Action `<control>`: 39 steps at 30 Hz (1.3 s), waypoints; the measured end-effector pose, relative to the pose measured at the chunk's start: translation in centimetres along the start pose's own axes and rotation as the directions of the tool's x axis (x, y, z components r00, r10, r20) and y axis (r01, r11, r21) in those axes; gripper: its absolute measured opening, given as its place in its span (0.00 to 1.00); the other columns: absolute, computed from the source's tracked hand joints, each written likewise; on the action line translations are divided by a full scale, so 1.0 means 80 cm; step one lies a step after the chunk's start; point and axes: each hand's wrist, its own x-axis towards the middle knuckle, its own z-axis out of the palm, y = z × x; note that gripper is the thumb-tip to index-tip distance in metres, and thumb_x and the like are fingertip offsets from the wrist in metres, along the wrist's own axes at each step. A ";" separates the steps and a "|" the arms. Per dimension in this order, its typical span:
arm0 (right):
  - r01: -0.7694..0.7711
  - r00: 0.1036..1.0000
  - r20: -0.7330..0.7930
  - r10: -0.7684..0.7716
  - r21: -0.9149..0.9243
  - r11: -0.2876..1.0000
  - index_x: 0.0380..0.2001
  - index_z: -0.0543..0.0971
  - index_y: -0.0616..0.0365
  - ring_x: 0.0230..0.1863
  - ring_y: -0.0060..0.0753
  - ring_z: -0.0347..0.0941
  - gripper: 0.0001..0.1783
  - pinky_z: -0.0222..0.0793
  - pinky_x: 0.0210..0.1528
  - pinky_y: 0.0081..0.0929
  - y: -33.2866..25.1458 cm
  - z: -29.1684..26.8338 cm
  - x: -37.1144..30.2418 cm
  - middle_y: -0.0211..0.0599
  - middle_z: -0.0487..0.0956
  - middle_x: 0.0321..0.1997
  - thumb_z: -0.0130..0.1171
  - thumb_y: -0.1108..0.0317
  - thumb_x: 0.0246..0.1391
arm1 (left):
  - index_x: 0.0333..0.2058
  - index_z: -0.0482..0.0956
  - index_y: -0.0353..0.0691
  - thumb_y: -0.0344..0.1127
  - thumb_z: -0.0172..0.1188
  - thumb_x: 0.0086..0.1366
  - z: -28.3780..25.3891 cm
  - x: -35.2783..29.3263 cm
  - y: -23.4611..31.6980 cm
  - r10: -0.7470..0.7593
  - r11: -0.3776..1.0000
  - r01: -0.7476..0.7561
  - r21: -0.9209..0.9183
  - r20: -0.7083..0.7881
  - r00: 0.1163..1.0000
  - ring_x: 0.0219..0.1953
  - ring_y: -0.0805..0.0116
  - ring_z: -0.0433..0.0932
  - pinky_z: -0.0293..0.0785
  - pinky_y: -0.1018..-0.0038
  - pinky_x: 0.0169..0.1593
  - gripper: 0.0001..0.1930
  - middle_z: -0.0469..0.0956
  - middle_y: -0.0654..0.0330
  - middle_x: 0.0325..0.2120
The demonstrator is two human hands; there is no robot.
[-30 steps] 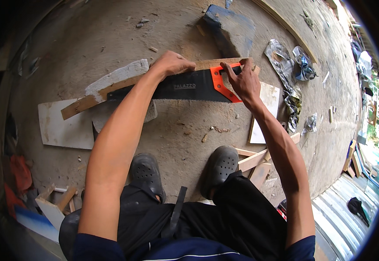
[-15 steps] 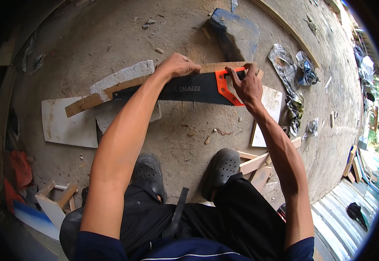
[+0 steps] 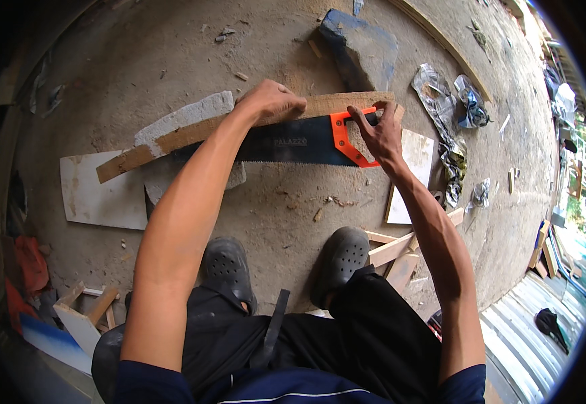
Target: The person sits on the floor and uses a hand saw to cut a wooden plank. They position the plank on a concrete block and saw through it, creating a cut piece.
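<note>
A handsaw with a dark blade (image 3: 293,140) and an orange handle (image 3: 340,137) lies lengthwise against a long wooden plank (image 3: 347,104). Its teeth face me. My right hand (image 3: 384,132) is closed on the upper part of the handle, fingertips near the plank's right end. My left hand (image 3: 272,101) curls over the middle of the plank, close to the blade's back edge; its fingertips are partly hidden. My left forearm covers the plank's left middle and part of the blade. A grey concrete chunk (image 3: 195,121) and a white board (image 3: 101,192) lie by the plank's left part.
A blue-stained stone block (image 3: 367,50) stands beyond the plank. Crumpled plastic (image 3: 451,161) and another white board (image 3: 410,176) lie to the right. Wood offcuts (image 3: 394,252) are beside my right shoe (image 3: 341,259). Corrugated metal sheeting (image 3: 518,326) spreads at the lower right.
The saw has shifted slightly toward me relative to the plank, and its blade looks darker. Both hands keep nearly the same places.
</note>
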 end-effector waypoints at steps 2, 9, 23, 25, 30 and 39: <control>-0.028 0.999 0.015 0.028 -0.001 1.000 0.47 0.66 0.68 0.31 0.54 0.77 0.45 0.71 0.36 0.45 0.006 -0.001 0.000 0.56 0.77 0.25 0.61 0.33 0.45 | 0.29 0.86 0.40 0.42 0.67 0.47 0.001 0.000 0.000 0.026 0.999 -0.024 0.025 -0.058 0.998 0.38 0.72 0.76 0.68 0.74 0.47 0.13 0.82 0.62 0.30; -0.034 0.999 -0.021 0.034 0.000 0.999 0.47 0.66 0.70 0.37 0.54 0.77 0.47 0.71 0.40 0.42 0.015 0.002 -0.001 0.60 0.77 0.33 0.64 0.33 0.43 | 0.32 0.86 0.46 0.47 0.66 0.44 -0.001 0.005 -0.005 0.037 0.997 -0.035 0.068 -0.032 0.999 0.40 0.67 0.76 0.68 0.70 0.48 0.17 0.82 0.61 0.34; -0.017 0.999 -0.027 0.017 0.016 1.000 0.47 0.65 0.70 0.33 0.52 0.78 0.48 0.72 0.38 0.40 0.013 0.000 -0.001 0.58 0.78 0.26 0.63 0.33 0.43 | 0.42 0.82 0.38 0.51 0.66 0.45 -0.004 -0.022 0.009 0.080 0.983 -0.068 0.173 -0.062 0.995 0.42 0.66 0.77 0.69 0.73 0.49 0.28 0.81 0.55 0.39; -0.002 0.999 -0.040 0.003 0.007 1.000 0.47 0.65 0.70 0.32 0.52 0.78 0.48 0.72 0.37 0.40 0.013 0.000 0.000 0.56 0.78 0.25 0.63 0.33 0.43 | 0.43 0.83 0.48 0.56 0.64 0.40 -0.003 -0.015 0.007 0.057 0.978 -0.045 0.204 -0.053 0.997 0.44 0.63 0.78 0.71 0.69 0.49 0.29 0.81 0.59 0.41; 0.031 0.999 -0.045 -0.030 0.014 0.999 0.46 0.64 0.69 0.31 0.51 0.78 0.47 0.72 0.36 0.40 0.013 -0.001 0.000 0.54 0.77 0.24 0.61 0.32 0.44 | 0.44 0.83 0.52 0.59 0.63 0.38 -0.002 -0.012 0.005 0.041 0.976 -0.031 0.213 -0.044 0.998 0.45 0.61 0.78 0.72 0.67 0.49 0.32 0.81 0.59 0.43; 0.016 1.000 -0.009 -0.016 0.004 1.000 0.46 0.63 0.69 0.32 0.53 0.77 0.47 0.72 0.38 0.41 0.008 -0.004 -0.002 0.56 0.78 0.26 0.60 0.31 0.45 | 0.41 0.83 0.38 0.51 0.65 0.44 0.005 -0.015 0.008 0.104 0.972 -0.077 0.223 -0.115 0.988 0.45 0.63 0.76 0.69 0.70 0.50 0.27 0.81 0.55 0.39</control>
